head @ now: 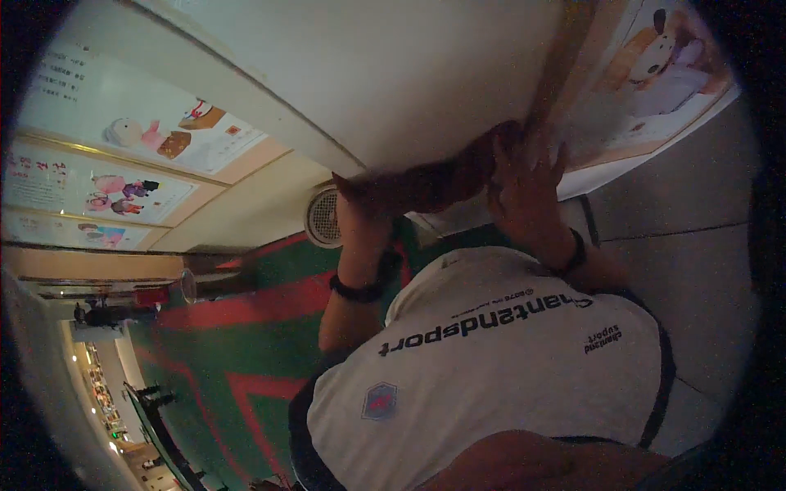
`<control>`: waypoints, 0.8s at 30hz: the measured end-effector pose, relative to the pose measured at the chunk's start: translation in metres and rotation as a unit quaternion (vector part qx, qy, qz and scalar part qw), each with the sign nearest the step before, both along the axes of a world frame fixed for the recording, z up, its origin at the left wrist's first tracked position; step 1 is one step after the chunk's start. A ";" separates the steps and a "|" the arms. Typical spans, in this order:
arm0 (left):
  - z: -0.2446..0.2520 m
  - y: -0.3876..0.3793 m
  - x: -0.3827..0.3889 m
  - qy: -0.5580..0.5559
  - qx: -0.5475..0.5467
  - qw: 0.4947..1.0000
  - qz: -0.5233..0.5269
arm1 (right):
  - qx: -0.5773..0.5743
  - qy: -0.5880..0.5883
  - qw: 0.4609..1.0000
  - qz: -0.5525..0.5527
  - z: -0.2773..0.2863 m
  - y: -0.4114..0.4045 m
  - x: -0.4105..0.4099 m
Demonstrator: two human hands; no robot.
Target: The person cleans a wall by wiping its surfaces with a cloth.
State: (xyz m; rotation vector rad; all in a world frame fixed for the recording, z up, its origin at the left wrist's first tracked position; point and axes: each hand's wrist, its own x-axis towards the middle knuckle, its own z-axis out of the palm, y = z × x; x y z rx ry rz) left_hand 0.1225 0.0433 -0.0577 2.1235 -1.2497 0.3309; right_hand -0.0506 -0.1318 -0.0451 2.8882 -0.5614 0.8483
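A dark reddish-brown cloth (pixel 430 181) stretches along the lower edge of a smooth white panel (pixel 405 73), with one of my hands at each end. My left hand (pixel 363 215) grips the left end; its fingers are mostly hidden in shadow and cloth. At the right end, my right hand (pixel 525 178) holds the cloth near its thumb side, other fingers reaching up beside the panel's brownish right edge (pixel 556 67). The picture is dim and blurred around these fingers. Both wrists carry dark bands.
A round grille (pixel 323 216) sits just left of my left hand. Illustrated posters (pixel 178 135) cover the wall at left, and another illustrated poster (pixel 651 80) is at upper right. Green and red flooring (pixel 264 344) lies lower left, large grey tiles (pixel 675 208) at right. A dark-framed object (pixel 159 429) stands lower left.
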 end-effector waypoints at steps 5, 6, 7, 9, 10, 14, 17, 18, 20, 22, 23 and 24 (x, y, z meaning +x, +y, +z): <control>0.041 -0.016 -0.006 0.276 -0.232 0.932 0.042 | -0.011 -0.033 0.999 0.042 -0.004 0.003 -0.005; 0.047 -0.017 -0.002 0.274 -0.234 0.932 0.042 | -0.007 -0.046 0.998 0.048 -0.003 0.003 -0.005; 0.053 -0.015 0.005 0.187 -0.227 0.956 -0.024 | -0.008 -0.047 0.998 0.049 -0.003 0.003 -0.005; 0.062 -0.012 0.009 0.096 -0.218 0.967 -0.090 | -0.003 -0.054 0.997 0.048 -0.003 0.003 -0.005; 0.066 -0.012 0.009 0.134 -0.210 0.962 -0.112 | -0.004 -0.055 0.997 0.049 -0.002 0.003 -0.005; 0.028 -0.007 0.014 0.246 -0.320 0.909 -0.104 | 0.003 -0.030 0.999 0.035 0.002 0.009 -0.005; 0.029 -0.002 0.006 0.227 -0.302 0.920 -0.108 | 0.015 -0.020 0.999 0.040 -0.004 0.008 -0.008; 0.034 -0.002 0.002 0.227 -0.302 0.919 -0.110 | 0.021 -0.019 0.999 0.041 -0.008 0.006 -0.008; 0.045 -0.001 -0.006 0.238 -0.164 0.957 -0.006 | 0.019 -0.026 0.999 0.042 -0.010 0.004 -0.008; 0.005 -0.002 0.011 0.263 -0.202 0.943 -0.014 | 0.014 -0.037 0.998 0.054 -0.008 0.006 -0.005; -0.008 -0.005 0.015 0.291 -0.238 0.926 -0.027 | 0.024 -0.030 0.998 0.055 -0.005 0.007 -0.005; -0.008 -0.009 0.009 0.291 -0.237 0.926 -0.030 | 0.034 -0.023 0.998 0.051 -0.008 0.006 -0.005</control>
